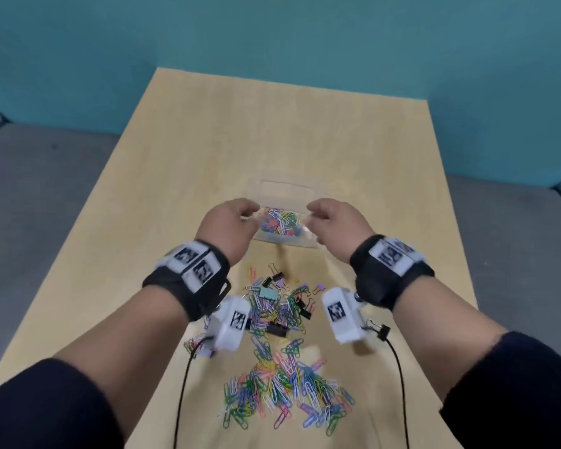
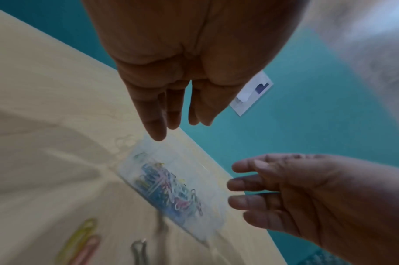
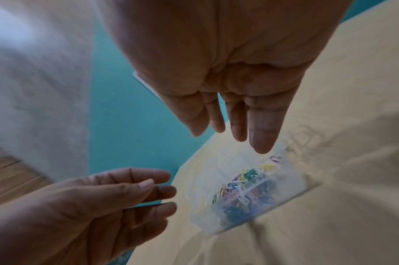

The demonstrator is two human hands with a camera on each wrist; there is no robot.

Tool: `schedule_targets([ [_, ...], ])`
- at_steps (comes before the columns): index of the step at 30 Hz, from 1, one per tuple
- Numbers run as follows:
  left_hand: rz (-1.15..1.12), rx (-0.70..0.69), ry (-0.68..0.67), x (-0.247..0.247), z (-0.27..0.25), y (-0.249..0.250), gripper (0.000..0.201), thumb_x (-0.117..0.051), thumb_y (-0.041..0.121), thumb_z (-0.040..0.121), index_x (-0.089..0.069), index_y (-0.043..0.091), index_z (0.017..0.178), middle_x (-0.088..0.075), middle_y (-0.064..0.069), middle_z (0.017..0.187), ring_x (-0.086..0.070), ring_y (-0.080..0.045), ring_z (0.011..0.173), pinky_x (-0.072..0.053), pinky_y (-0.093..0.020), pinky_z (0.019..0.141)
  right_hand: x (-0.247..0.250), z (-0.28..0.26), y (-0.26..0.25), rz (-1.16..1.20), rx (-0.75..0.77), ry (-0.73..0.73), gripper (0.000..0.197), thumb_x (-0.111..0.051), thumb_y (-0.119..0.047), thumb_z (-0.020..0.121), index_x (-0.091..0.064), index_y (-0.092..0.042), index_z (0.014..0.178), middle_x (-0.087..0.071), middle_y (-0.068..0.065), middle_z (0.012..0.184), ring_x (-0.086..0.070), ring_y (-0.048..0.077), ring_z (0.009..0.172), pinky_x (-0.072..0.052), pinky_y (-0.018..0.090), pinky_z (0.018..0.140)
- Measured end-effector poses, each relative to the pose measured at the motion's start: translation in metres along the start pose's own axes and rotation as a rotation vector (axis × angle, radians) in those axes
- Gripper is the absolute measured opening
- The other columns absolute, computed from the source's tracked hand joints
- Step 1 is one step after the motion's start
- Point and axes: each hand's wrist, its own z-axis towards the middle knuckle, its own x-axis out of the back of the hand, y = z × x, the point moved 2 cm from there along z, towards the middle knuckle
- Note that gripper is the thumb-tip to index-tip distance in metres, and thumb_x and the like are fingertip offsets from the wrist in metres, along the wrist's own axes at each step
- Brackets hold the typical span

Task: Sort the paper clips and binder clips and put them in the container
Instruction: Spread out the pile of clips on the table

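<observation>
A clear plastic container (image 1: 305,192) lies on the table, and its near compartment holds coloured paper clips (image 1: 280,222). My left hand (image 1: 237,218) hovers at the container's left end and my right hand (image 1: 329,218) at its right end. The left wrist view shows my left hand (image 2: 166,111) with straight fingers, empty, above the container (image 2: 171,184). In the right wrist view my right hand (image 3: 237,118) is just as relaxed and empty over the container (image 3: 246,191). A mixed heap of paper clips and binder clips (image 1: 279,306) lies between my wrists. Nearer to me is a paper clip pile (image 1: 285,393).
The wooden table (image 1: 272,131) runs back to a teal wall. One black binder clip (image 1: 381,330) lies apart under my right wrist. Loose yellow and pink paper clips (image 2: 80,238) lie near the container. Cables trail from both wrist cameras.
</observation>
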Motion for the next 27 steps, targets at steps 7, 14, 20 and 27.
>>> schedule_targets([
  [7,0.351,-0.278,-0.212,-0.002,-0.170,-0.062,0.024,-0.046,0.034,0.086,-0.064,0.025,0.099,-0.058,0.007,0.098,-0.057,-0.015,0.085,-0.048,-0.028,0.075,-0.028,-0.174,0.073,-0.671,0.390,-0.216,0.019,-0.055,-0.018,0.084,-0.056,-0.019,0.103,-0.059,0.005,0.103,-0.054,0.027,0.088,-0.051,0.039,0.073],
  [14,0.705,-0.503,-0.414,-0.052,-0.276,-0.108,0.021,-0.051,0.035,0.065,-0.059,0.020,0.078,-0.061,-0.004,0.095,-0.048,-0.026,0.083,-0.053,-0.033,0.050,-0.079,-0.266,0.118,-0.933,0.583,-0.370,0.017,-0.048,-0.026,0.063,-0.050,-0.019,0.077,-0.059,0.006,0.086,-0.053,0.027,0.079,-0.035,0.036,0.064],
  [20,0.718,-0.477,-0.306,-0.078,-0.262,-0.081,0.033,-0.073,0.024,0.061,-0.060,0.018,0.090,-0.057,-0.008,0.110,-0.051,-0.030,0.098,-0.056,-0.038,0.071,-0.111,-0.238,0.088,-0.852,0.578,-0.264,0.030,-0.042,-0.018,0.069,-0.052,-0.017,0.097,-0.056,0.008,0.110,-0.052,0.031,0.106,-0.052,0.039,0.077],
  [27,0.632,-0.147,-0.264,-0.063,-0.240,-0.084,0.090,-0.077,0.046,0.061,-0.037,0.020,0.137,-0.044,-0.010,0.129,-0.047,-0.032,0.101,-0.054,-0.043,0.075,-0.101,-0.223,0.083,-0.714,0.174,-0.154,0.085,-0.075,-0.033,0.067,-0.032,-0.021,0.140,-0.041,0.010,0.140,-0.042,0.033,0.124,-0.053,0.043,0.080],
])
